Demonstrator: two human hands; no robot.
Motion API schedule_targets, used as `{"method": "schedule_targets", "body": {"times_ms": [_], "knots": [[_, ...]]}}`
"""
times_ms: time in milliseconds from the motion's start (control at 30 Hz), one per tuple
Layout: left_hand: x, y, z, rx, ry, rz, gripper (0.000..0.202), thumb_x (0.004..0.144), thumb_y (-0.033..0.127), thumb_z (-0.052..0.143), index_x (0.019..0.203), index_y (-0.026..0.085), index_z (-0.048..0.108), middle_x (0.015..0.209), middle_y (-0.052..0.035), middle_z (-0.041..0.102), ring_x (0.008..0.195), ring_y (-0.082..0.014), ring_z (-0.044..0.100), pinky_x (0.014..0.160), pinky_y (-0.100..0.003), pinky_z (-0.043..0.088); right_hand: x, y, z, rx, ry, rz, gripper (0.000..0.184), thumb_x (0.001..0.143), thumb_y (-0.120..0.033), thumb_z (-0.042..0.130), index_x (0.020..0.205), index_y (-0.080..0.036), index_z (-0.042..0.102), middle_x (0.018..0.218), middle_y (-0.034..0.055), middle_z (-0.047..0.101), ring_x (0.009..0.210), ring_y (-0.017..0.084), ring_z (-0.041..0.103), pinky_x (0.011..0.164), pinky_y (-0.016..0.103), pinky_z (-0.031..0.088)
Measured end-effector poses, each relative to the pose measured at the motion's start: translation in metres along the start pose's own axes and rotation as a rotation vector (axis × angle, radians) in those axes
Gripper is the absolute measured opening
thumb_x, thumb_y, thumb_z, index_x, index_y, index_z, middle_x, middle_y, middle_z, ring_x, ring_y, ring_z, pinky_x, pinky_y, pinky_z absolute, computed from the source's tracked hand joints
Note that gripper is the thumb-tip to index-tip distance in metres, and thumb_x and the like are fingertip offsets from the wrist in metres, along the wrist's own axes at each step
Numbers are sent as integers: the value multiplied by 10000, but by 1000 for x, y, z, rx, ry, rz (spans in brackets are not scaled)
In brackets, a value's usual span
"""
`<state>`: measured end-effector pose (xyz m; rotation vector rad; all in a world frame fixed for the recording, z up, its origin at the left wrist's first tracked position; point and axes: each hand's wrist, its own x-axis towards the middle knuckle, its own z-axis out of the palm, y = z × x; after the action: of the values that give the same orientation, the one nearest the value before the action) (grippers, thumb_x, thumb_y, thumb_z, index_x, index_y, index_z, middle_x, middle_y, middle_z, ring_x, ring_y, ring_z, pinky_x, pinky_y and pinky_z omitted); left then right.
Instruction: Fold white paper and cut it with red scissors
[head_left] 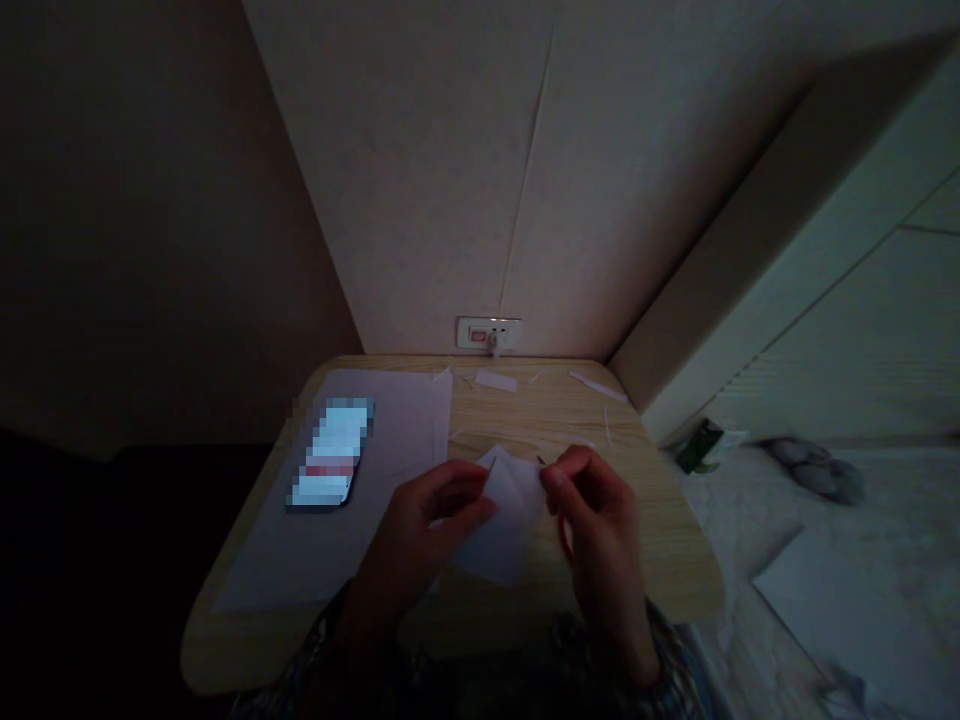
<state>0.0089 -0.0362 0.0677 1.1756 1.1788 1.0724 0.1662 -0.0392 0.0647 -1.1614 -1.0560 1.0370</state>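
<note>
My left hand [427, 520] pinches the left edge of a small folded white paper piece [506, 525] held just above a light wooden table [660, 520]. My right hand [596, 515] is closed on something with a red handle [562, 535], most likely scissors, whose dark tip [540, 460] pokes out at the paper's upper right corner. Both hands meet over the table's near middle.
A lit phone [330, 455] lies on a large white sheet [360, 480] at the table's left. Thin paper strips and scraps [495, 380] lie along the far edge, below a wall socket [487, 332]. A white sheet [847, 590] and a grey object [814, 468] lie at the right.
</note>
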Motion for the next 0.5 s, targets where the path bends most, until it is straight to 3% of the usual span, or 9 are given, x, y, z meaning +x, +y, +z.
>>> {"method": "schedule_targets", "body": {"times_ms": [133, 267, 367, 500], "knots": [[1, -3, 0, 45, -10, -19, 52, 665, 216, 665, 638, 183, 634, 634, 16, 695, 634, -146, 662, 601, -208, 512, 3, 1, -2, -19, 25, 20, 213, 753, -300, 655, 608, -189, 546, 528, -58, 449, 512, 97, 398, 485, 212, 313], [3, -4, -1, 35, 99, 14, 55, 664, 210, 667, 626, 188, 634, 618, 40, 684, 618, -128, 654, 575, -182, 499, 5, 2, 1, -9, -112, 33, 110, 737, -300, 657, 741, -203, 606, 604, -44, 509, 558, 111, 453, 516, 220, 351], [4, -3, -1, 8, 160, 30, 62, 659, 196, 671, 614, 191, 629, 607, 52, 678, 607, -119, 652, 569, -172, 500, 4, 2, 4, -61, -191, 65, 143, 723, -295, 662, 662, -192, 584, 572, -44, 492, 552, 113, 450, 526, 232, 346], [3, -3, 1, -9, 180, 58, 107, 643, 187, 687, 571, 189, 609, 559, 67, 652, 567, -104, 638, 542, -154, 493, 2, 2, 5, -150, -135, 29, 211, 738, -284, 642, 588, -187, 529, 541, -48, 459, 540, 108, 416, 519, 235, 316]]}}
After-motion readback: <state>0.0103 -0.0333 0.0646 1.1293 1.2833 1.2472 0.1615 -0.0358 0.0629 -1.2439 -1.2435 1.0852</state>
